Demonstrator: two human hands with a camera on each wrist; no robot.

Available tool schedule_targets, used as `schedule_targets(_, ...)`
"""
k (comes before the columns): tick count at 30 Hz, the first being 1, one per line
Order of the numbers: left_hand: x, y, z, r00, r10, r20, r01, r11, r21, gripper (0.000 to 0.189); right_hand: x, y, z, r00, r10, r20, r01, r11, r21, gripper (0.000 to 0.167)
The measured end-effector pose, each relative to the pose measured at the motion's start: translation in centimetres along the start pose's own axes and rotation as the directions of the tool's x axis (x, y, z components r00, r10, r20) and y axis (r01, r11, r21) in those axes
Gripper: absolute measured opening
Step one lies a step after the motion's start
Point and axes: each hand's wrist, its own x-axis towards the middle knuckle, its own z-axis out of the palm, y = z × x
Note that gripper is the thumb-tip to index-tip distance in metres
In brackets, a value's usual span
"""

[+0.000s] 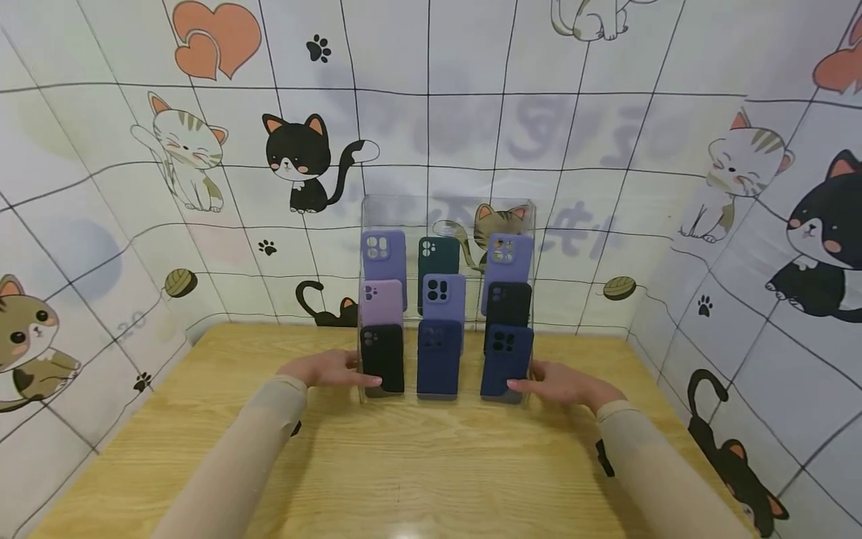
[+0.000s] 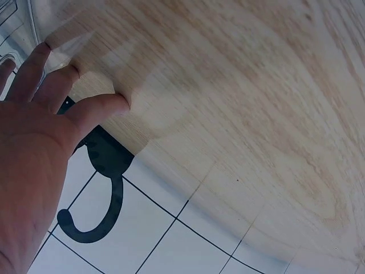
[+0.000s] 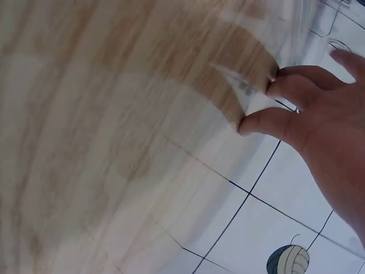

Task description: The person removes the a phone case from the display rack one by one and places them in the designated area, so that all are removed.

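A clear plastic display stand [image 1: 407,213] stands upright on the table, with phone cases in three stepped rows. The front row has a black phone case [image 1: 382,361] on the left and navy phone cases in the middle [image 1: 438,363] and on the right [image 1: 506,361]. Behind are lilac, purple, black and dark green [image 1: 438,254] ones. My left hand [image 1: 333,369] holds the stand's lower left side, thumb across the front by the black case. At the lower right side my right hand [image 1: 562,382] holds it likewise, thumb near the navy case. Both wrist views show fingertips at the stand's transparent sides.
The stand is on a light wooden table [image 1: 404,464], towards its back edge. Behind and on both sides hangs a white cloth [image 1: 431,135] with a black grid and cartoon cats. A dark strap part [image 1: 604,457] shows beneath the right sleeve.
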Motion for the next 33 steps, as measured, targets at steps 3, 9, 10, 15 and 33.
schedule_targets(3,0.0,-0.1,0.0,1.0,-0.003,-0.01,0.003,1.0,0.011,0.121,-0.5,0.0,-0.6,0.994,-0.065,-0.089,0.066,0.998,0.01,0.11)
schedule_targets(9,0.3,-0.5,0.1,1.0,0.006,-0.028,-0.005,1.0,0.028,0.123,-2.2,-1.5,-2.0,0.871,-0.246,-0.425,0.241,0.968,-0.065,0.101)
schedule_targets(10,0.4,-0.6,0.2,1.0,0.005,-0.03,-0.004,1.0,0.031,0.123,-2.5,-1.9,-2.1,0.842,-0.281,-0.462,0.264,0.959,-0.102,0.098)
schedule_targets(15,0.3,-0.6,0.2,1.0,-0.008,-0.03,0.009,1.0,0.03,0.123,-3.5,-3.4,-1.6,0.717,-0.453,-0.529,0.294,0.886,-0.359,0.075)
schedule_targets(33,0.2,-0.2,0.1,0.999,-0.016,-0.05,0.019,0.999,0.049,0.123,-3.1,-4.7,1.2,0.523,-0.693,-0.497,0.344,0.705,-0.62,0.056)
